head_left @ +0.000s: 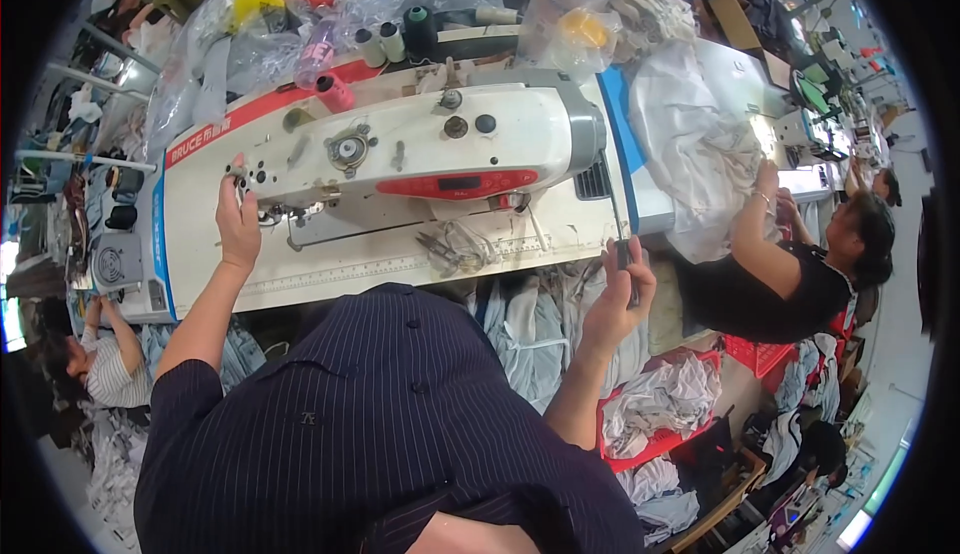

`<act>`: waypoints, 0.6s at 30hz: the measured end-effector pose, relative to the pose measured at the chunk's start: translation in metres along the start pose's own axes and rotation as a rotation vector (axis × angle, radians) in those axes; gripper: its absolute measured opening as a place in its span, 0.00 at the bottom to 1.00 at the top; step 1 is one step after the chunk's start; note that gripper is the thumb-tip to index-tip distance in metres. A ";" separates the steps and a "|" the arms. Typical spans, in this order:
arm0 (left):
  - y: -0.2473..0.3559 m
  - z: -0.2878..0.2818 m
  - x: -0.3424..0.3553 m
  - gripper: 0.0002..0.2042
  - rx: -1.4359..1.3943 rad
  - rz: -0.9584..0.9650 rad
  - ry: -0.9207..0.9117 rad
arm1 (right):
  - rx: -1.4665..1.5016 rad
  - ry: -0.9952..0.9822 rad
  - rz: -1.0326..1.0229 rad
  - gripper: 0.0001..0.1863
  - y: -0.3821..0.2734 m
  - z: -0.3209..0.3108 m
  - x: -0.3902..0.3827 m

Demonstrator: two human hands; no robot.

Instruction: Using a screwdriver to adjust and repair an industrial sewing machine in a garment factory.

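A white sewing machine (340, 149) with a red panel lies across the table in front of me. My left hand (238, 222) is at the machine's left end, its fingers closed about a small knob there; the fingertips partly hide it. To the right of the machine, my right hand (618, 304) is wrapped round the dark handle of a long, thin tool that looks like a screwdriver (622, 252). Its shaft points away from me, past the table's right end. Metal scissors (440, 248) and a tangle of thread rest on the table below the machine arm.
Thread cones (420, 32) and a pink cone (334, 92) stand behind the machine. A co-worker (800, 264) at right handles white fabric (690, 144); another person (110, 359) sits at left. Garments (530, 339) hang under the table edge. A red basket (655, 449) holds cloth.
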State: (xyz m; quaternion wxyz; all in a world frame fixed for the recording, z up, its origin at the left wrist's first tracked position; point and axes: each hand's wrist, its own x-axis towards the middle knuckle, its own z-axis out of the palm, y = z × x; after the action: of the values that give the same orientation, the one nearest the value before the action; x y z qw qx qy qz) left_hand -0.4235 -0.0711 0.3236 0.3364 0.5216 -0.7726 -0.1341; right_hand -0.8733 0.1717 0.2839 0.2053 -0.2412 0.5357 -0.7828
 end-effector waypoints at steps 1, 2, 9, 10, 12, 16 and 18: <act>0.000 0.000 0.000 0.24 -0.008 0.004 0.000 | -0.004 0.003 -0.007 0.05 0.000 -0.006 -0.001; -0.001 0.001 -0.001 0.24 -0.013 -0.008 0.000 | 0.029 -0.005 -0.002 0.06 -0.001 -0.011 -0.002; 0.001 0.001 -0.006 0.24 -0.019 -0.035 0.030 | -0.359 -0.020 0.135 0.13 -0.033 -0.012 0.013; 0.000 0.002 -0.006 0.24 -0.010 -0.032 0.038 | -0.521 -0.073 0.159 0.18 -0.036 -0.012 0.016; -0.002 0.002 -0.006 0.24 -0.016 -0.027 0.048 | -0.708 -0.140 0.158 0.23 -0.027 -0.012 0.019; 0.002 0.006 -0.003 0.23 -0.044 -0.010 0.067 | -1.076 -0.205 0.092 0.23 0.070 -0.054 -0.001; 0.000 0.008 -0.001 0.23 -0.050 -0.016 0.049 | -1.083 -0.199 -0.043 0.19 0.112 -0.055 0.005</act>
State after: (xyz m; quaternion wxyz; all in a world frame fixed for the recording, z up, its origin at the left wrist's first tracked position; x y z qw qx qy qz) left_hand -0.4282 -0.0714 0.3174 0.3670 0.5222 -0.7564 -0.1433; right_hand -0.9033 0.1706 0.1626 0.0856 -0.3958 0.8349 -0.3728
